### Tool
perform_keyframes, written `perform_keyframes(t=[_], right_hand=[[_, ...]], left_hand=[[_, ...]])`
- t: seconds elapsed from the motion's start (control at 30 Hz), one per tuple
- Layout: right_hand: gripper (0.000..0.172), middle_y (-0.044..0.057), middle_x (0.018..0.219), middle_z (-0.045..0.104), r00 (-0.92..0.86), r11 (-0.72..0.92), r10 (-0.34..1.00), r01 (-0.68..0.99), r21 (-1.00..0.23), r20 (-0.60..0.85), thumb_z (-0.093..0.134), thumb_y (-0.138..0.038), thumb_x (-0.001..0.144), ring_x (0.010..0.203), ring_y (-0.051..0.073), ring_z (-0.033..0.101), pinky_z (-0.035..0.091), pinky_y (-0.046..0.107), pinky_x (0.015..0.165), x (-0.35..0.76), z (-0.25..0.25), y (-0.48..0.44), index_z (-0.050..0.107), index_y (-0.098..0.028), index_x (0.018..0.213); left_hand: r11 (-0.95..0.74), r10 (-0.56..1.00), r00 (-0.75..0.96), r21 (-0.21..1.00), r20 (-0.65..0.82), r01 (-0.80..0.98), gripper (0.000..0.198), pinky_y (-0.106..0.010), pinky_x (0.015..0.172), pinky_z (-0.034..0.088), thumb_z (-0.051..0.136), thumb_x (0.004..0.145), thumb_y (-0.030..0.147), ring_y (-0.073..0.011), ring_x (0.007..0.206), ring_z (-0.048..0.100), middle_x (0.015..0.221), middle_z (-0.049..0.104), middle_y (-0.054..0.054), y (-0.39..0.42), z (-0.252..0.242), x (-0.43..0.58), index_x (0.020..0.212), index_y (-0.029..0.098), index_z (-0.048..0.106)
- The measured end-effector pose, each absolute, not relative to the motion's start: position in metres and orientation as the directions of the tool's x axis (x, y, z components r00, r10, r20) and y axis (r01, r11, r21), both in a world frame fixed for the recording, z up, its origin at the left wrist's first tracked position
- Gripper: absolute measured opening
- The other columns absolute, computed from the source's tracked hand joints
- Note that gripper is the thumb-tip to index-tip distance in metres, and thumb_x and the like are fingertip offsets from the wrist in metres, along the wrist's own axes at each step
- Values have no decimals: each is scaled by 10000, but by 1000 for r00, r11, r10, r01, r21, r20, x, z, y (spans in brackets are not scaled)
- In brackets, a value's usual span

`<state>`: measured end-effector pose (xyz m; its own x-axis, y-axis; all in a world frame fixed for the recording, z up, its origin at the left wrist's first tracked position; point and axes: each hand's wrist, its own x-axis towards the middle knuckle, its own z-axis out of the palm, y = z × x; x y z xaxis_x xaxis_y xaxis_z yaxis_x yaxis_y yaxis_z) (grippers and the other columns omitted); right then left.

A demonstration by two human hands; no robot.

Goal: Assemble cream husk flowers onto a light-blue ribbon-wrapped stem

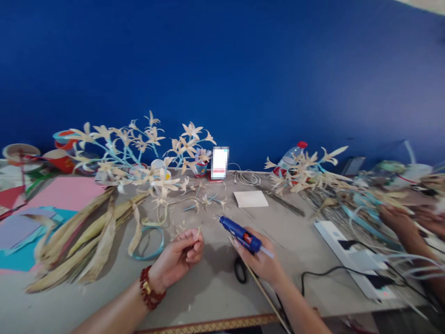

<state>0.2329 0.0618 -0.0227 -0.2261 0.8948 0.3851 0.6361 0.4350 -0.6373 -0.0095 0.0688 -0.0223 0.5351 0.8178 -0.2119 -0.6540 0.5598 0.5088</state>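
Note:
My right hand (260,262) is wrapped round a blue hot glue gun (239,233), its nozzle pointing up and left and a pale glue stick poking from its back. A thin straw-coloured stick (266,297) runs down from beneath the same hand. To the left, my left hand (187,248) has thumb and fingers closed together; a tiny pale tip shows at the fingertips, too small to name. Black scissor handles (240,270) lie on the table between the hands. Small husk flowers (208,200) on blue stems lie beyond them.
Dried corn husks (100,236), a blue tape ring (149,243) and coloured paper (66,192) lie left. Husk-flower branches (128,148) stand behind. A phone (220,163) leans near the wall. Right are a white card (251,199), a power strip (342,253) and another person's hands (398,220).

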Motion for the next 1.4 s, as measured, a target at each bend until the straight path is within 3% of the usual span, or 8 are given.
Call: perform_keyframes(t=[0.27, 0.4, 0.6, 0.9, 1.1, 1.23, 1.3, 1.4], right_hand=[[272, 69, 830, 705, -60, 114, 966, 971, -211, 250, 458, -413, 890, 756, 234, 659, 443, 279, 642, 290, -32, 102, 572, -214, 1037], [236, 74, 875, 682, -80, 106, 980, 985, -137, 182, 500, -352, 864, 692, 215, 641, 388, 264, 586, 305, -32, 100, 540, -202, 1042], [298, 79, 1036, 623, -178, 185, 979, 981, -63, 103, 590, -234, 766, 770, 203, 615, 401, 268, 671, 320, -34, 85, 515, -184, 1051], [372, 110, 1134, 587, -214, 216, 976, 976, -34, 45, 569, -359, 800, 839, 225, 616, 414, 293, 732, 332, -27, 122, 512, -170, 1115], [564, 134, 1250, 536, -230, 230, 973, 973, -27, 16, 628, -370, 759, 1010, 273, 569, 402, 341, 849, 337, -11, 126, 462, -175, 1262], [298, 123, 1071, 609, -227, 230, 972, 972, -39, 57, 482, -408, 882, 964, 260, 566, 398, 339, 812, 318, 4, 81, 574, -185, 1057], [280, 65, 913, 643, -288, 279, 955, 953, -120, -69, 494, -465, 869, 772, 201, 599, 400, 282, 688, 301, 4, 51, 595, -207, 913], [156, 24, 835, 659, -314, 288, 931, 945, -154, -184, 593, -364, 790, 717, 185, 611, 361, 251, 607, 275, -5, 20, 598, -219, 846]], left_hand=[[551, 816, 531, 580, -226, -600, 144, -163, 456, 247, 624, 818, 163, -30, 466, 269, 621, 437, 27, 69, -21, -9, 693, 111, 575], [539, 821, 523, 612, -230, -579, 145, -173, 455, 232, 613, 827, 167, -33, 468, 259, 622, 433, 29, 70, -23, -9, 699, 113, 575], [542, 819, 521, 624, -242, -562, 160, -180, 465, 224, 568, 860, 163, -35, 480, 256, 631, 436, 25, 69, -24, -8, 710, 106, 580], [539, 822, 515, 621, -242, -569, 135, -175, 469, 240, 609, 832, 158, -33, 482, 279, 631, 445, 24, 70, -29, -7, 710, 107, 581], [527, 829, 511, 620, -225, -582, 143, -176, 469, 234, 569, 857, 148, -34, 481, 269, 629, 448, 24, 71, -31, -9, 720, 108, 581], [525, 827, 520, 623, -213, -580, 154, -180, 462, 226, 567, 860, 153, -35, 481, 263, 633, 445, 24, 71, -30, -9, 713, 109, 579], [525, 827, 522, 623, -212, -580, 159, -181, 461, 227, 572, 860, 158, -35, 482, 261, 636, 443, 25, 71, -29, -10, 708, 111, 576], [529, 823, 528, 623, -211, -576, 163, -181, 459, 229, 577, 861, 170, -34, 480, 256, 638, 442, 26, 70, -29, -10, 709, 113, 579]])
